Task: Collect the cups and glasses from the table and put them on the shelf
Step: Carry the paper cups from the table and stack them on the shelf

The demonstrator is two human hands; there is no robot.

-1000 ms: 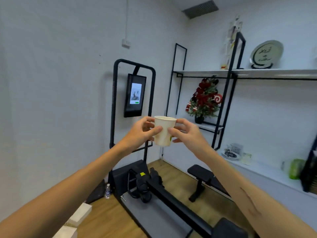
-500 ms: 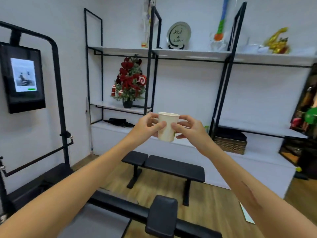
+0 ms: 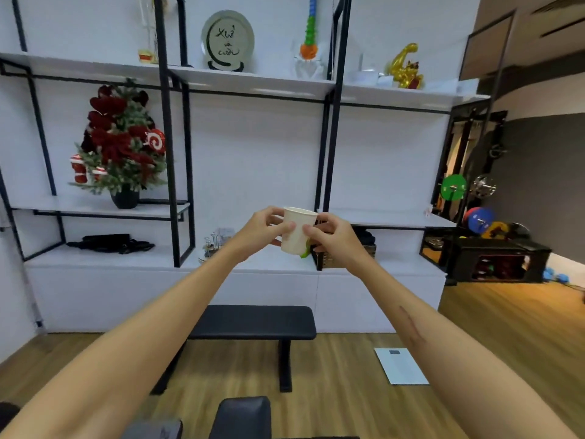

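**Fingers of both hands carry one paper cup toward the shelf**

Fingers (image 3: 286, 228) of the left hand (image 3: 259, 231) and of the right hand (image 3: 332, 237) are curled round a white paper cup (image 3: 297, 231), one hand on each side, holding it upright in the air at arm's length. Nothing carries it yet but the hands.

Below the forearms lies wooden floor, with a sheet of paper (image 3: 400, 365) to the right and a black padded bench (image 3: 256, 321) standing crosswise between the person and the shelf (image 3: 380, 218). Beyond it the low white ledge holds a small tray of glassware (image 3: 215, 242) and a woven basket (image 3: 335, 258); a potted Christmas tree (image 3: 118, 147) fills the left middle board.

By my judgement the carry is well on, the setting-down not done. The right middle board, just behind the cup, shows bare surface along its front edge, and the black uprights beside it leave room. No table is in view, so what is left to collect cannot be told.
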